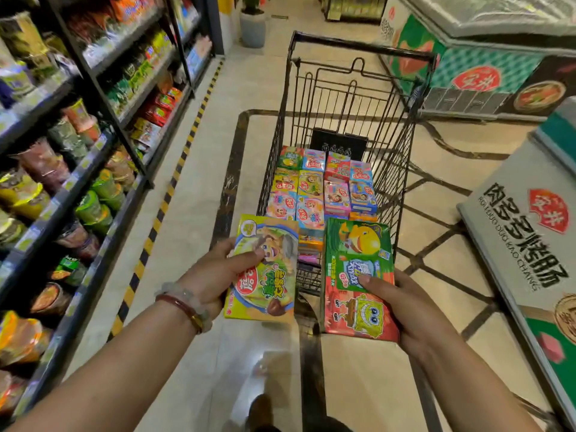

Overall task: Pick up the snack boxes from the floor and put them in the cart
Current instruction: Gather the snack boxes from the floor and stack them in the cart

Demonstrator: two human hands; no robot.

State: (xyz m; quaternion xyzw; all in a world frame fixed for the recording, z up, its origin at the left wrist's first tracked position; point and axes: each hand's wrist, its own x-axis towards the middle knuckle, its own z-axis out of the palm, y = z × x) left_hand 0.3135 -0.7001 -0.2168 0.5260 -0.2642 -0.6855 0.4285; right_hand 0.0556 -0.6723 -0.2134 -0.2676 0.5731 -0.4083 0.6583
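A black wire shopping cart (402, 157) stands in the aisle straight ahead. Several colourful snack boxes (321, 188) lie packed in rows on its bottom. My left hand (218, 275) grips a yellow-green snack box (271, 244) by its left side, thumb on the front, over the cart's near left corner. My right hand (405, 310) holds a green-and-red snack box (358, 244) with a yellow cartoon sponge on it, thumb across its face, over the cart's near right side. Both boxes are upright and held above the packed rows.
Dark shelves (78, 169) full of instant noodle cups and packets run along the left, edged by a yellow-black floor stripe (174, 182). Chest freezers (486, 76) stand at the right and far right. A potted plant (252, 26) is at the aisle's end.
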